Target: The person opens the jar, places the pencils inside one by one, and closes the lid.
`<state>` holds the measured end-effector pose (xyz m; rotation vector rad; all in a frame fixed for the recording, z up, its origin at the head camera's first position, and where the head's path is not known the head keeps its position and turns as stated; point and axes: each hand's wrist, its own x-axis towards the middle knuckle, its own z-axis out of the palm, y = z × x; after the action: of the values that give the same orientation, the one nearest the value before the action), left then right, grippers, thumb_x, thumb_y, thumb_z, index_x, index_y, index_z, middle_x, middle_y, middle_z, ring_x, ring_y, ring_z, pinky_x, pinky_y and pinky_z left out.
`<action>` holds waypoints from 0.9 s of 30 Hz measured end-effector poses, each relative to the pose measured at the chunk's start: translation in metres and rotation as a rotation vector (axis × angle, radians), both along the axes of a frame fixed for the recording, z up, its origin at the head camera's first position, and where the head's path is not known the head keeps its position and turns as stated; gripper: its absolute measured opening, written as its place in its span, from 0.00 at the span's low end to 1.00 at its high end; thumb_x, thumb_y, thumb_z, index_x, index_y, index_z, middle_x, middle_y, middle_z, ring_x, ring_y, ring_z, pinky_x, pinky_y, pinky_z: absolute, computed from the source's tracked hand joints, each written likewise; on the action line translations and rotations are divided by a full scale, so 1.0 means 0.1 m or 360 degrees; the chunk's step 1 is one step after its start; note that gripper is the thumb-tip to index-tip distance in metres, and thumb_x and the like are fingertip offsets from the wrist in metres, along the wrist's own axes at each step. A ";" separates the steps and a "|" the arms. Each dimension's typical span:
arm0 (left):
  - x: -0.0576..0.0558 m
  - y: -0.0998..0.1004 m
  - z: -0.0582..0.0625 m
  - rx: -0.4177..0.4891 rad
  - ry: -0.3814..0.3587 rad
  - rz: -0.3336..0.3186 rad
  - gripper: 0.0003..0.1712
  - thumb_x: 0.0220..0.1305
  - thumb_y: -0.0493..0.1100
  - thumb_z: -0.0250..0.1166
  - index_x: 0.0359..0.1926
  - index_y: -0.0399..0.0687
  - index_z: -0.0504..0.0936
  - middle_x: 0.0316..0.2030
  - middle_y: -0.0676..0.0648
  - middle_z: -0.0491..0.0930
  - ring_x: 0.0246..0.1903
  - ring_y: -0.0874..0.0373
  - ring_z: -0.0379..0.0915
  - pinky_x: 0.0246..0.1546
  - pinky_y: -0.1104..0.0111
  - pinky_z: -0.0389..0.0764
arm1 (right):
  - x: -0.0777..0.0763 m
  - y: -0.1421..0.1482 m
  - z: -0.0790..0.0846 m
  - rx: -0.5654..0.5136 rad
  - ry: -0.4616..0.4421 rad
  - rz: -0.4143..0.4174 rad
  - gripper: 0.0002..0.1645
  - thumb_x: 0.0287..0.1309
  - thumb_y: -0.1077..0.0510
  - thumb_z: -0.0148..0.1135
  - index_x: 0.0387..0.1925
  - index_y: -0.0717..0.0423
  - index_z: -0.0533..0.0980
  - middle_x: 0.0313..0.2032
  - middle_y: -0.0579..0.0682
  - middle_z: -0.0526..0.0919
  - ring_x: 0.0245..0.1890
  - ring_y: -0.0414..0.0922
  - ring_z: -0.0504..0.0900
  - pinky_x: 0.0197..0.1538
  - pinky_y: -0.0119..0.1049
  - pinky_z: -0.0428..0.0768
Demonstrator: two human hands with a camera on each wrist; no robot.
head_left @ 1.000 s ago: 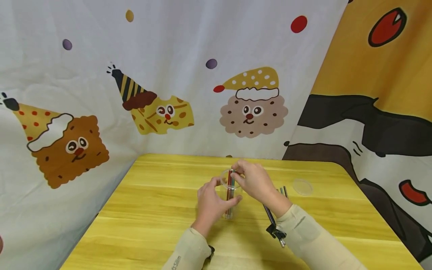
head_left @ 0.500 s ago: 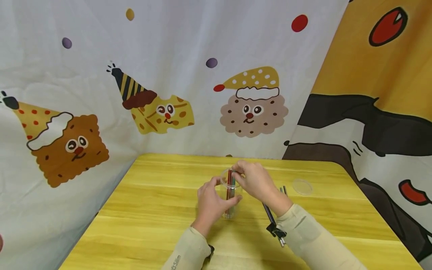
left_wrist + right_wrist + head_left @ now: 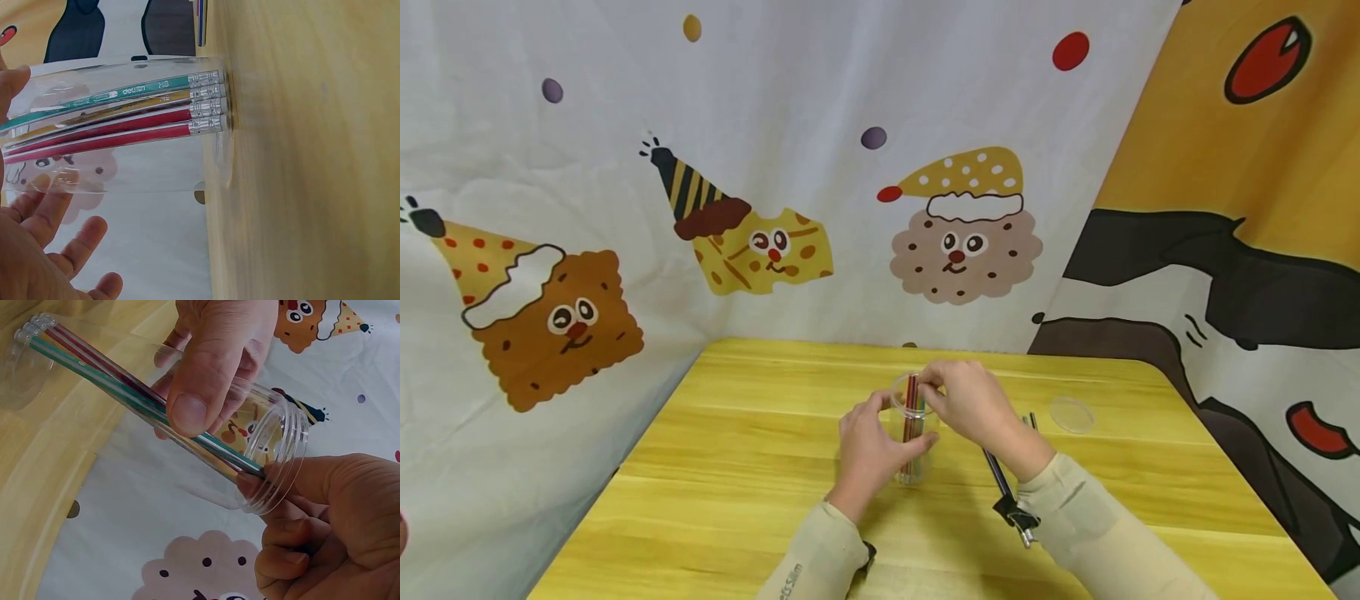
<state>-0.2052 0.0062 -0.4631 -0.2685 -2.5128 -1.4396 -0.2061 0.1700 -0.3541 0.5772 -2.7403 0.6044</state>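
Observation:
A clear plastic jar (image 3: 290, 447) stands on the table with its mouth up. My left hand (image 3: 872, 446) grips the jar's side, thumb in front and fingers behind. Inside, several pencils lean together with their eraser ends at the bottom: a green pencil (image 3: 131, 92), a yellow pencil (image 3: 140, 107) and red pencils (image 3: 137, 122). At the mouth, my right hand (image 3: 970, 404) pinches the top end of the green pencil, one fingertip inside the rim. The other pencils' tops sit close by its fingers.
On the table (image 3: 737, 467), dark pencils (image 3: 997, 475) lie partly hidden under my right forearm. A round clear lid (image 3: 1072, 415) lies flat at the right, behind the arm. A printed cloth (image 3: 820, 100) hangs along the table's back edge.
My right hand has shifted very slightly right and down at the jar's mouth, and the green pencil's top shows a little lower. The left hand keeps its grip.

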 end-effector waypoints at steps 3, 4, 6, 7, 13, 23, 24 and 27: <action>0.00 -0.01 0.00 -0.0009 0.0015 -0.0007 0.38 0.48 0.65 0.85 0.57 0.60 0.81 0.56 0.48 0.86 0.62 0.42 0.77 0.76 0.40 0.61 | 0.02 -0.02 0.00 0.0032 0.0056 -0.0015 0.06 0.69 0.61 0.70 0.43 0.56 0.89 0.38 0.52 0.94 0.17 0.34 0.71 0.22 0.28 0.70; 0.00 -0.01 0.00 -0.0012 0.0018 -0.0009 0.39 0.48 0.65 0.85 0.57 0.60 0.81 0.56 0.48 0.86 0.62 0.42 0.78 0.76 0.40 0.61 | 0.03 -0.02 0.00 0.0052 0.0081 -0.0025 0.06 0.69 0.61 0.70 0.43 0.56 0.90 0.38 0.51 0.93 0.18 0.36 0.74 0.23 0.28 0.70; 0.00 -0.01 0.00 -0.0012 0.0021 -0.0012 0.39 0.48 0.65 0.85 0.57 0.60 0.81 0.56 0.48 0.86 0.62 0.43 0.78 0.76 0.40 0.60 | 0.04 -0.03 0.00 0.0083 0.0101 -0.0046 0.08 0.69 0.63 0.69 0.44 0.56 0.91 0.40 0.51 0.92 0.22 0.38 0.77 0.24 0.29 0.71; 0.00 -0.01 0.00 -0.0010 0.0020 -0.0014 0.39 0.48 0.65 0.85 0.58 0.59 0.81 0.56 0.48 0.86 0.62 0.43 0.78 0.76 0.40 0.60 | 0.05 -0.03 0.01 0.0098 0.0107 -0.0061 0.09 0.69 0.64 0.68 0.46 0.56 0.91 0.41 0.51 0.91 0.24 0.40 0.78 0.24 0.29 0.72; 0.00 0.02 0.00 -0.0019 0.0007 0.0018 0.41 0.46 0.64 0.86 0.58 0.57 0.81 0.56 0.48 0.86 0.61 0.44 0.77 0.74 0.41 0.63 | 0.11 0.09 0.11 -0.0008 0.0107 -0.0167 0.23 0.70 0.67 0.57 0.60 0.54 0.86 0.46 0.56 0.87 0.26 0.42 0.73 0.27 0.32 0.72; 0.01 0.04 0.01 0.0010 -0.0136 0.0081 0.46 0.44 0.66 0.87 0.62 0.57 0.80 0.58 0.49 0.85 0.68 0.38 0.68 0.68 0.36 0.73 | -0.03 1.15 -0.29 -0.0168 -0.0291 -0.0345 0.20 0.78 0.57 0.58 0.60 0.66 0.82 0.51 0.66 0.89 0.39 0.56 0.88 0.37 0.47 0.85; 0.01 0.04 0.01 0.0012 -0.0137 0.0080 0.46 0.44 0.66 0.87 0.62 0.57 0.80 0.59 0.49 0.85 0.68 0.38 0.68 0.68 0.37 0.72 | -0.06 1.29 -0.40 -0.0111 -0.0383 -0.0379 0.21 0.78 0.55 0.59 0.60 0.68 0.82 0.50 0.66 0.89 0.44 0.57 0.89 0.40 0.49 0.87; 0.01 0.04 0.01 0.0007 -0.0129 0.0087 0.46 0.44 0.66 0.87 0.62 0.57 0.80 0.58 0.48 0.85 0.68 0.38 0.68 0.68 0.37 0.73 | -0.13 1.60 -0.72 0.0039 -0.0562 -0.0457 0.23 0.76 0.54 0.62 0.57 0.72 0.82 0.50 0.69 0.88 0.47 0.63 0.88 0.46 0.55 0.88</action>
<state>-0.2045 0.0099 -0.4620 -0.1421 -2.5588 -1.4632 -0.2190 0.3297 -0.4263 0.0780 -3.0805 0.6529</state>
